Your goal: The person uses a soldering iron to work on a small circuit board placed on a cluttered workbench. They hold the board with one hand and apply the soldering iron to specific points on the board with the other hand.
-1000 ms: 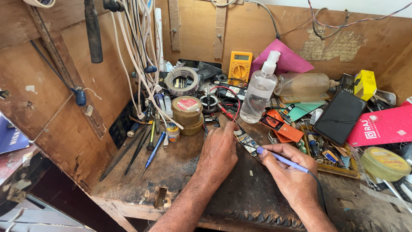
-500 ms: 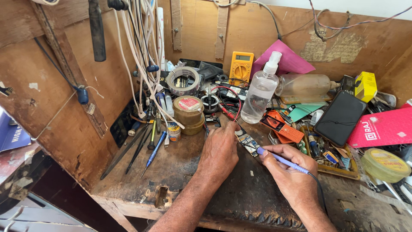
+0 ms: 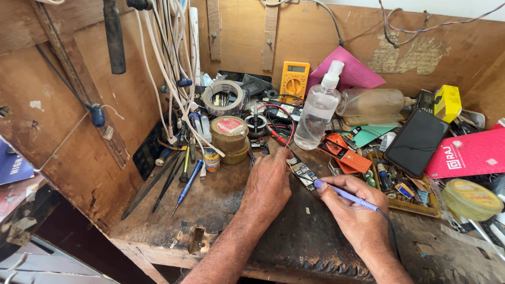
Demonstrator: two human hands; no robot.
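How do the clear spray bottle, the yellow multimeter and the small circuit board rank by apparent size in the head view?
1. Clear spray bottle
2. Yellow multimeter, though it lies farther back, so the gap is unsure
3. Small circuit board, partly hidden by the left hand

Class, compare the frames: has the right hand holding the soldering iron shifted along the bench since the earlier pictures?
No. The right hand keeps the soldering iron tip at the circuit board, in the same place relative to the spray bottle.

Yellow multimeter [image 3: 294, 80], pink card [image 3: 351, 71], clear spray btl [image 3: 319, 108], blue-handled iron [image 3: 347, 195], orange case [image 3: 347, 153].
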